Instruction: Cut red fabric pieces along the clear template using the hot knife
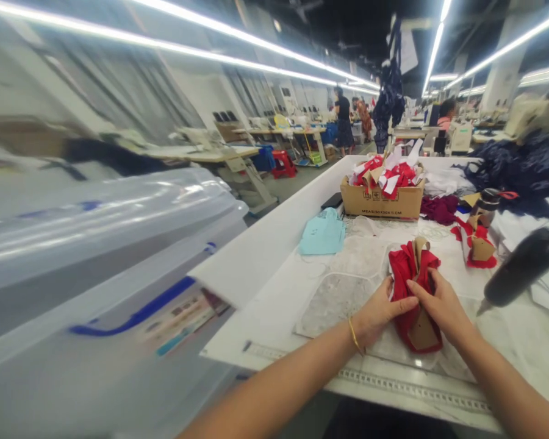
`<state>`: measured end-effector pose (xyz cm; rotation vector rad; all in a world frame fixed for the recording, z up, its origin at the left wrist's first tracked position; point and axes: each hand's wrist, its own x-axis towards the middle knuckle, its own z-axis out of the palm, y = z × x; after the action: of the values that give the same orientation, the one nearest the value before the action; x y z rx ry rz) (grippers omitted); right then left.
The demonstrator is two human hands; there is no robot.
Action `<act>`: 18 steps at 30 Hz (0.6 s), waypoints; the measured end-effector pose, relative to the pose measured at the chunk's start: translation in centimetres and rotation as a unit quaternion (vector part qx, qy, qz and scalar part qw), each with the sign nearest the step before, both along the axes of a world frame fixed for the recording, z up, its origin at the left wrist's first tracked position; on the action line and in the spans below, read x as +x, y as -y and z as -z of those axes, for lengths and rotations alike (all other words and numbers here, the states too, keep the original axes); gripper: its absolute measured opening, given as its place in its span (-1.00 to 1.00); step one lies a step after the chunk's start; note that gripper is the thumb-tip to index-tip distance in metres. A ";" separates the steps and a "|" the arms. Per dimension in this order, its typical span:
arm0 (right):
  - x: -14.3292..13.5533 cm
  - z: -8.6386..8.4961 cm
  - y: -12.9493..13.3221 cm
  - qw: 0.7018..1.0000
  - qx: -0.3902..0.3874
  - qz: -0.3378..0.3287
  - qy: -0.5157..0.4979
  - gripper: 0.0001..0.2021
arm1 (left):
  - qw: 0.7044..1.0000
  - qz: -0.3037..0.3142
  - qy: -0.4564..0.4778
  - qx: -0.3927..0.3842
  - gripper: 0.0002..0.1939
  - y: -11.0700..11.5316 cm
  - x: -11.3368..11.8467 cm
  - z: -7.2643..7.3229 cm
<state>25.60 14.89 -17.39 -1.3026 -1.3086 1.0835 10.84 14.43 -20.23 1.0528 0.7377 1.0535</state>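
Red fabric [405, 268] with a tan card piece lies bunched over the front of the white table [274, 329]. My left hand [382, 308], with a thin gold bangle at its wrist, grips the left side of this bundle, thumb on top. My right hand [443, 305] holds the bundle's right side, its thumb near the middle. Another tan piece shows at the lower end of the red fabric. Both hands' lower fingers are partly hidden by the cloth.
A cardboard box [382, 204] of red and white scraps stands behind, beside light-blue pieces [323, 233]. At right are a black tool [524, 268], a red-and-tan bundle [478, 247] and dark cloth [531, 171]. Plastic bins [96, 262] stand left. A person [343, 119] stands farther back.
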 end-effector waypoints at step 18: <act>1.0 -0.2 -1.8 0.998 -0.013 -0.061 -0.027 -0.20 | 0.992 -0.010 0.112 -0.065 -0.01 -0.3 -1.8 -0.7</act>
<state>26.65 16.70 -17.21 -1.2163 -1.3510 1.2164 9.04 14.75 -19.53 0.8017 0.6266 1.1063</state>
